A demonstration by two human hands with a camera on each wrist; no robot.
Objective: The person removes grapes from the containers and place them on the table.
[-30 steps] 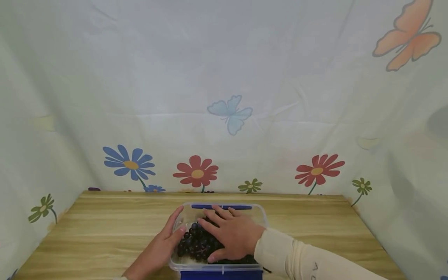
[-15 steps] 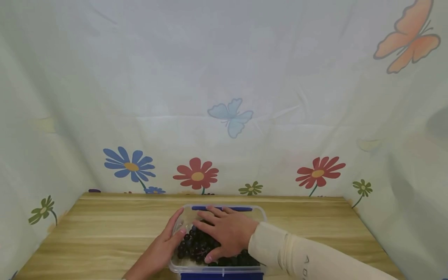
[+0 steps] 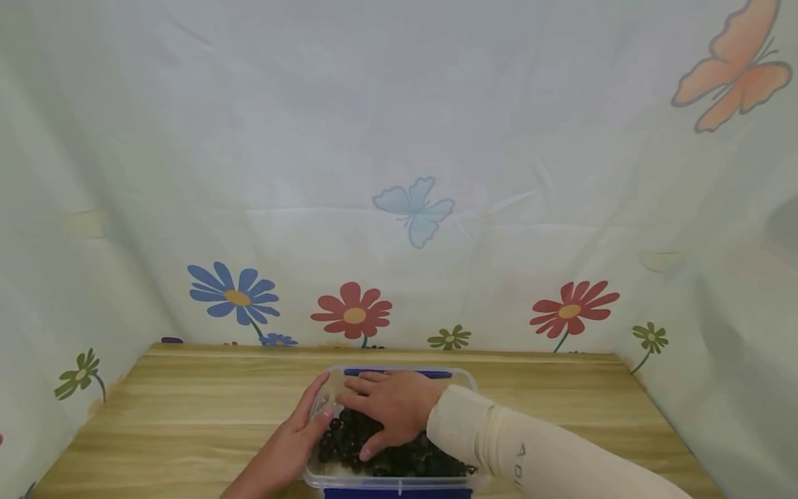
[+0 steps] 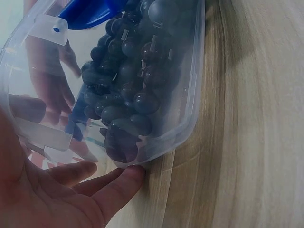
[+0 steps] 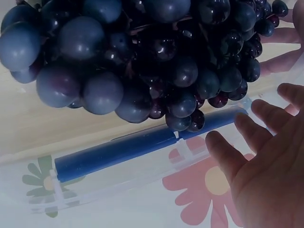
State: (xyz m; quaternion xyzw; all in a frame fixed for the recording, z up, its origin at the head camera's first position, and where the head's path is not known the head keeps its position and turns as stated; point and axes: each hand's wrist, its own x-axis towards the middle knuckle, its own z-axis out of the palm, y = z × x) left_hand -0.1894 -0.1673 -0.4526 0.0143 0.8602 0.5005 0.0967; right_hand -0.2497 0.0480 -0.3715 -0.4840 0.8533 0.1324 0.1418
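Note:
A clear plastic food container (image 3: 349,479) with blue clips sits near the table's front edge, holding a bunch of dark grapes (image 3: 419,456). My left hand (image 3: 287,442) grips its left side, thumb at the rim and fingers outside. In the left wrist view, fingertips of the left hand (image 4: 71,199) touch the container's lower corner, and grapes (image 4: 126,90) show through the wall. My right hand (image 3: 394,409) lies over the grapes with fingers spread toward the far left. In the right wrist view, the right hand (image 5: 273,166) has its fingers extended beside the grapes (image 5: 161,61).
The wood-grain table (image 3: 187,423) extends to both sides of the container. Behind it hangs a pale cloth (image 3: 280,138) printed with flowers and butterflies, which also encloses the left and right sides. One blue clip (image 3: 399,493) hangs at the container's front, partly cut off by the frame.
My right hand has shifted left across the grapes, baring more of them at the container's right side. The left hand and container stay nearly where they were.

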